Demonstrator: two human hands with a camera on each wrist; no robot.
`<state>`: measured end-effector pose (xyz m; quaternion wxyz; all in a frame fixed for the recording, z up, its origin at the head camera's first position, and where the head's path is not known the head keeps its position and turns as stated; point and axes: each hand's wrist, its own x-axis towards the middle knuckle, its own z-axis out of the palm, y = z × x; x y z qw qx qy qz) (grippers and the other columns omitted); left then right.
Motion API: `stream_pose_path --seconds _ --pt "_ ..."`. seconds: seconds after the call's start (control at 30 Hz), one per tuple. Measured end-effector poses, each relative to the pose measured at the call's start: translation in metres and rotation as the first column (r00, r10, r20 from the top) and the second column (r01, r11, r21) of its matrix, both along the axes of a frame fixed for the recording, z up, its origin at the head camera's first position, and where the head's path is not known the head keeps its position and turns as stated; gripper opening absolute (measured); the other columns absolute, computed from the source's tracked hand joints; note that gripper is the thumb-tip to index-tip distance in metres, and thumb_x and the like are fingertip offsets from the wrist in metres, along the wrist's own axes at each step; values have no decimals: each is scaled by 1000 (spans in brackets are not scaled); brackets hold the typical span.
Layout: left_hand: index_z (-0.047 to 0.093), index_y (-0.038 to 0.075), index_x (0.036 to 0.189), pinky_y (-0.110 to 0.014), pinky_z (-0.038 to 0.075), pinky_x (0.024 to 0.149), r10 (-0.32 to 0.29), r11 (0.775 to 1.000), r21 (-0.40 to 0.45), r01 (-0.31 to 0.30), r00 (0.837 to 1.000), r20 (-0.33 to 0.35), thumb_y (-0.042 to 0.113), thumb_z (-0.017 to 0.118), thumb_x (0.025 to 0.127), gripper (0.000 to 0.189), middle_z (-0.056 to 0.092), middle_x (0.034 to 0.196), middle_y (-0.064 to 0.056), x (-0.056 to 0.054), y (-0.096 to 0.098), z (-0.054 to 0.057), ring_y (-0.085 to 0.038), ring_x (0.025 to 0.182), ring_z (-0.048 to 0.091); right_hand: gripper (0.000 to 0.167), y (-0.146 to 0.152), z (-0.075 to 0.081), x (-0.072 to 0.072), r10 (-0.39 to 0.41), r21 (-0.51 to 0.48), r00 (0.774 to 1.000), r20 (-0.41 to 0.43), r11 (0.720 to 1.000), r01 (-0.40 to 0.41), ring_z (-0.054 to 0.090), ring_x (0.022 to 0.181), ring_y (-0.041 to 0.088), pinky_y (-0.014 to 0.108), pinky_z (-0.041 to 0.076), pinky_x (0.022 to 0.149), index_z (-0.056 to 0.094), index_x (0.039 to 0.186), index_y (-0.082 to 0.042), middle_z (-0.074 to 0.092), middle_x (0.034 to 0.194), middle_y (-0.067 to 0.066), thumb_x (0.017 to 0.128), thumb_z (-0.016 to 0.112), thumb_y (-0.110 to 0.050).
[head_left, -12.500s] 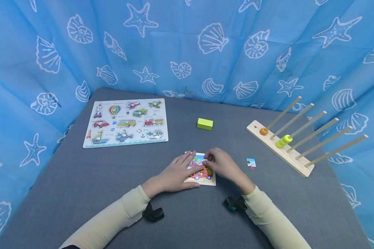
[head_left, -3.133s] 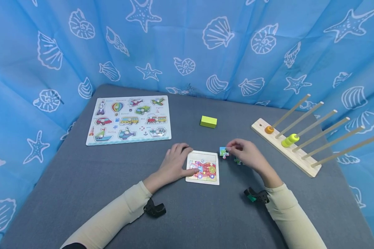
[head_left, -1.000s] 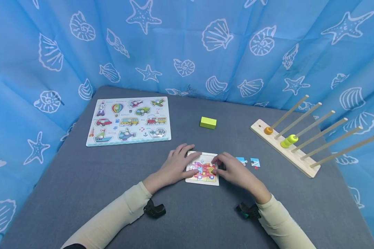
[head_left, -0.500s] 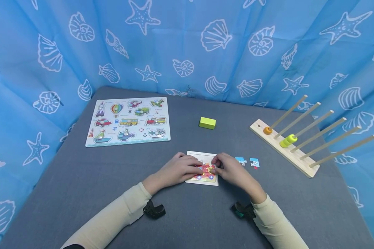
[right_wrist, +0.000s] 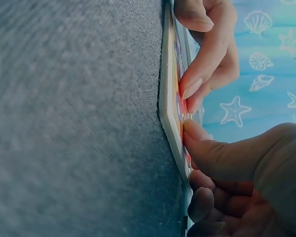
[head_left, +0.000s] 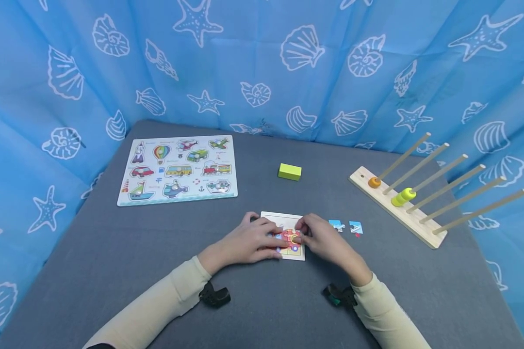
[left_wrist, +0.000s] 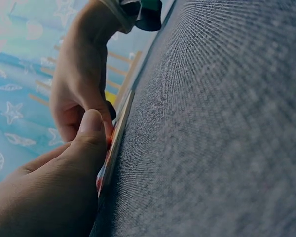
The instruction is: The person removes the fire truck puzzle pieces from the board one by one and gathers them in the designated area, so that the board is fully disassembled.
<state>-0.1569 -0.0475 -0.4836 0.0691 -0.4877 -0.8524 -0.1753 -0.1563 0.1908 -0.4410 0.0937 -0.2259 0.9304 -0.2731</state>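
A small jigsaw puzzle [head_left: 284, 215] in a pale square frame lies flat in front of me. Red and yellow pieces of a vehicle picture fill its lower part, while bare board shows along the top. My left hand [head_left: 249, 241] rests over the puzzle's left side, fingers stretched across the pieces. In the right wrist view, the left fingertips [right_wrist: 192, 89] press the red area. My right hand [head_left: 325, 240] has thumb and index finger bent together over a puzzle piece [head_left: 294, 238] at the right side, partly hidden by them. The right thumb [right_wrist: 197, 140] touches its surface.
Two loose blue puzzle pieces, one [head_left: 336, 225] nearer and another [head_left: 355, 228] beside it, lie right of the right hand. A vehicle peg puzzle board [head_left: 188, 194] is at back left. Behind sits a green block [head_left: 289, 172]; a wooden peg rack [head_left: 412, 213] with beads stands right.
Over three seconds, my right hand has come left from the loose pieces onto the puzzle. In the last second, the left hand has slid farther over the picture, covering its left part.
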Motion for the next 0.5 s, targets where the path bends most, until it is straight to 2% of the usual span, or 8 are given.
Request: stream_pose_path --seconds 0.27,0.5 --pt "50 46 135 -52 31 95 13 994 -107 -15 1000 -20 63 34 95 46 54 119 6 3 4 1 -12 110 46 16 -1 1 3 -25 -2 1000 5 1000 25 49 75 13 28 42 65 59 95 -5 54 85 4 83 71 -3" --pt "52 45 133 -52 33 93 31 994 -103 -32 999 -11 62 33 96 46 54 117 5 3 6 2 -14 109 47 16 0 3 2 -1 -10 1000 -20 1000 0 49 75 14 28 43 65 60 96 -7 55 86 3 84 71 -5"
